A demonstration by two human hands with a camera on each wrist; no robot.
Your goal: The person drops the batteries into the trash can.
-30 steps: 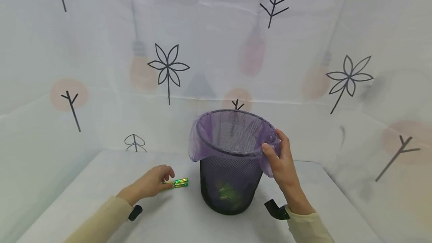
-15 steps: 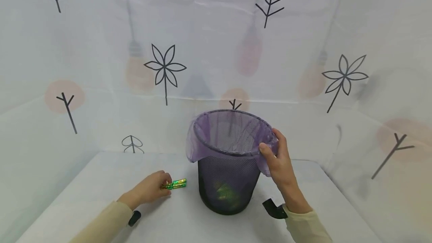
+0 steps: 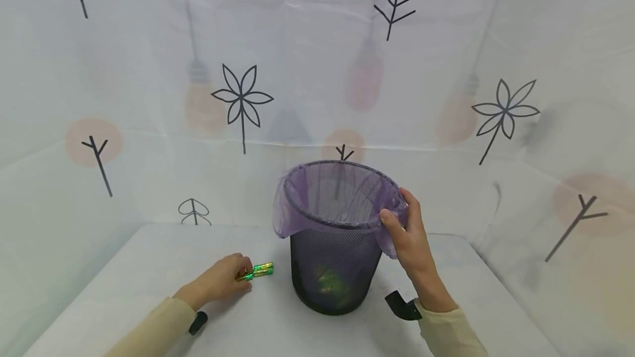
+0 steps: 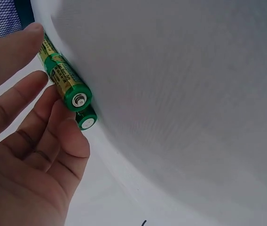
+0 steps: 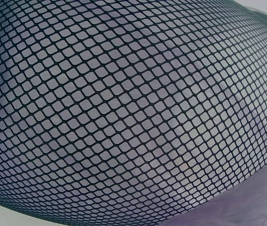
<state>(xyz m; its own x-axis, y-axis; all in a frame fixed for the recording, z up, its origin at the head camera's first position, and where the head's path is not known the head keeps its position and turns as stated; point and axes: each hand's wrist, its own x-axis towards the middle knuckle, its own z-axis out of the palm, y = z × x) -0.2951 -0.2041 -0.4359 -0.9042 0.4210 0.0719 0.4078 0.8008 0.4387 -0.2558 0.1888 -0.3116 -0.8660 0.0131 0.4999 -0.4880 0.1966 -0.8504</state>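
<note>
The left hand (image 3: pixel 218 279) pinched two green cylindrical batteries (image 3: pixel 258 270) on the white table (image 3: pixel 149 258), at nine o'clock from the black mesh wastebasket (image 3: pixel 334 269); one might have slipped free and rolled. The right hand (image 3: pixel 409 236), fingers curled, gripped its purple-bagged rim.

Bin (image 3: pixel 337 269) sits mid-worktop (image 3: pixel 149 258), nearer the far edge; batteries (image 3: pixel 258 271) lie just left of it, left hand (image 3: pixel 223 279) on them, right hand (image 3: pixel 407 236) at the bin's right rim.
</note>
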